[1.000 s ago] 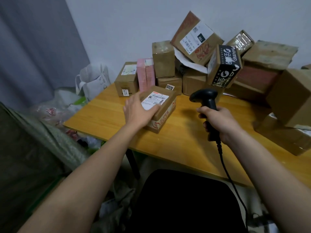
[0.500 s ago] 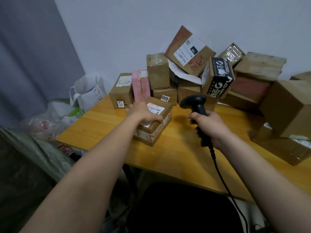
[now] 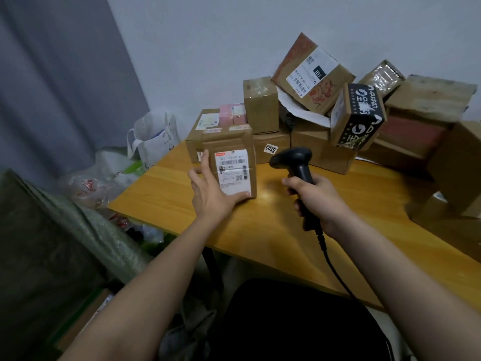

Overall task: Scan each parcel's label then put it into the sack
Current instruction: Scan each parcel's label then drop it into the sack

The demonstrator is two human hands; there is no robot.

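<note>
The left hand holds a small cardboard parcel tipped up on the table, fingers spread along its left edge and the thumb curled under its near bottom corner, so that the white shipping label faces the camera. The right hand is wrapped tightly round the grip of a black handheld barcode scanner, whose head hangs just right of the parcel and points left towards it; its cable trails down off the near table edge.

The scanner head looks aimed across the label rather than squarely at it, so the read may fail unless parcel or scanner is turned. The hold on the parcel is a light one at one edge and a corner; it could slip or topple when lifted towards the sack. Behind it, the tilted box with the large label and the black printed carton lean loosely on the heap, and a knock could bring them down. The cable might snag on the table edge.

The surface is a yellow-orange wooden table, piled with cardboard boxes along its far and right sides. A green woven sack stands open at the near left, beside the table. Farther left are plastic bags, a white tote bag, a grey curtain and a pale wall.
</note>
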